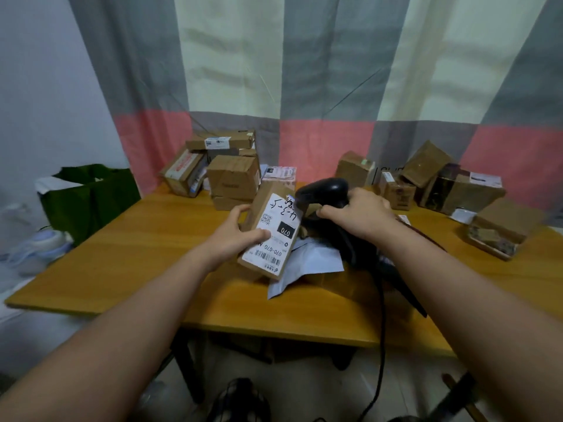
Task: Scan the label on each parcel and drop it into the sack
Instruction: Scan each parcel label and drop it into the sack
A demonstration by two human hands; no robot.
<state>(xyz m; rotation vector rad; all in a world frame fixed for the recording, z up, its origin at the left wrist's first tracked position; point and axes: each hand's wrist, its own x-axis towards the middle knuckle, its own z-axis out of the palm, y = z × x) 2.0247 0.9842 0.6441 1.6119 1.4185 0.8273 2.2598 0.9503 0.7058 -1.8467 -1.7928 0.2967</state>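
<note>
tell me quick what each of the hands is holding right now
left hand: holds the labelled parcel
right hand: grips the black scanner

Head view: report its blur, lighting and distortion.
Head view: soft light glows through the curtain, with no hard glare; on the held parcel, the label shows a readable large "070" but blurred fine print; the cardboard boxes behind look soft; wide-angle distortion curves the table edge.
</note>
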